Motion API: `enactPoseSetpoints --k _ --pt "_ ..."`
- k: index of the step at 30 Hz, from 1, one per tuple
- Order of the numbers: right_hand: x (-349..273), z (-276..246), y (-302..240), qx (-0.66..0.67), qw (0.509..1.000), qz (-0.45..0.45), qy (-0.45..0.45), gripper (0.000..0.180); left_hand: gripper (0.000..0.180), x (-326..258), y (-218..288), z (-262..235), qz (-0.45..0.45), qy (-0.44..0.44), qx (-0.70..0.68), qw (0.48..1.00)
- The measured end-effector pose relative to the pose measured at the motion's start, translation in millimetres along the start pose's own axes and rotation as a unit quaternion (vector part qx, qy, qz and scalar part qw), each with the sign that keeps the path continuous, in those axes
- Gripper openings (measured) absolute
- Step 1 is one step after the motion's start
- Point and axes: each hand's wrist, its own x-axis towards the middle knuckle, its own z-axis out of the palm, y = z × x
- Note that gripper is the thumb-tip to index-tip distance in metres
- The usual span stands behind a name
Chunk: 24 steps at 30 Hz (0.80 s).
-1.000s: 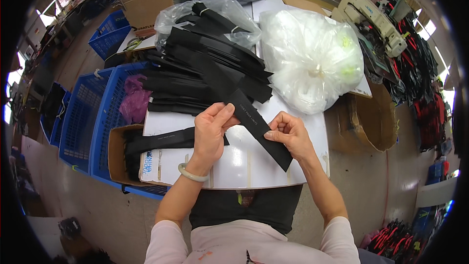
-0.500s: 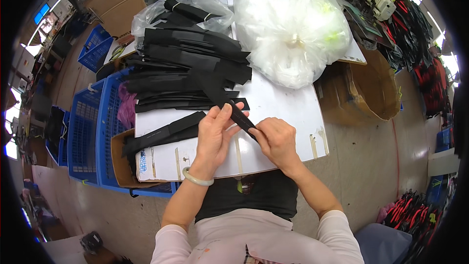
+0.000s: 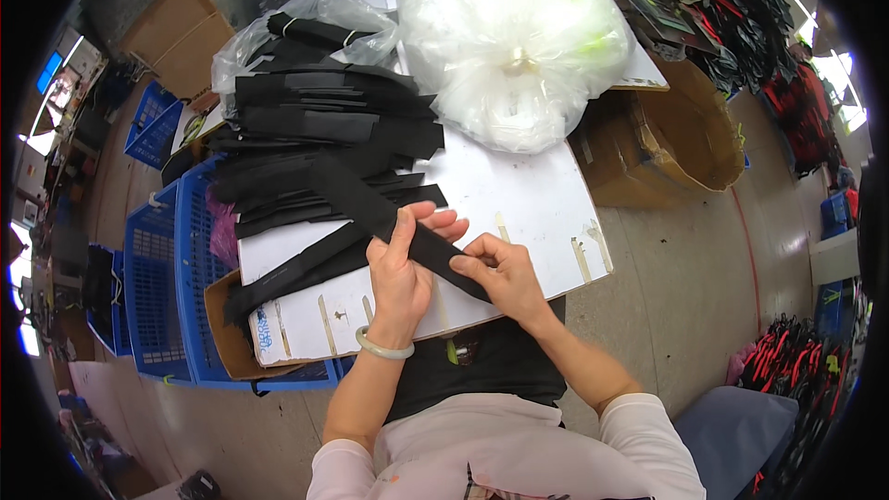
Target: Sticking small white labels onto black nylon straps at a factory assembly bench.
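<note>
A black pile (image 3: 319, 120) is lying at the table's (image 3: 519, 190) ten o'clock; near six o'clock, the left hand (image 3: 403, 264) is clamping its fingers on a black strip (image 3: 435, 254); toward five, the right hand (image 3: 507, 281) is pinching the strip's end between fingers.

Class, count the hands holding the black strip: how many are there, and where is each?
2: the left hand holds the black strip partway along, thumb on top; the right hand pinches it near its lower end. Both are in view.

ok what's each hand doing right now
Left hand: holding a black strip between thumb and fingers.
Right hand: closed, pinching the same black strip near its lower end.
</note>
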Motion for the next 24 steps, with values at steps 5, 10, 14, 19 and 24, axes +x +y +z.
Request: enactPoseSetpoints --k 5,10,14,19,24 --pt "3 1 7 -0.142 0.970 -0.169 0.098 0.010 0.033 9 -12 19 0.039 0.078 0.020 0.996" --pt "8 5 13 -0.080 0.980 -0.120 0.140 0.013 0.035 28 -19 22 0.036 0.023 -0.024 0.999" --pt "20 2 4 -0.144 0.954 -0.175 0.197 0.011 0.038 44 -17 31 0.007 0.049 -0.059 0.997" --pt "24 -4 9 -0.151 0.957 -0.171 0.177 0.014 0.037 51 -16 16 -0.016 -0.045 -0.077 0.996" --pt "27 -11 1 -0.193 0.936 -0.254 0.148 0.036 0.031 51 -14 29 -0.005 0.017 -0.128 0.992"
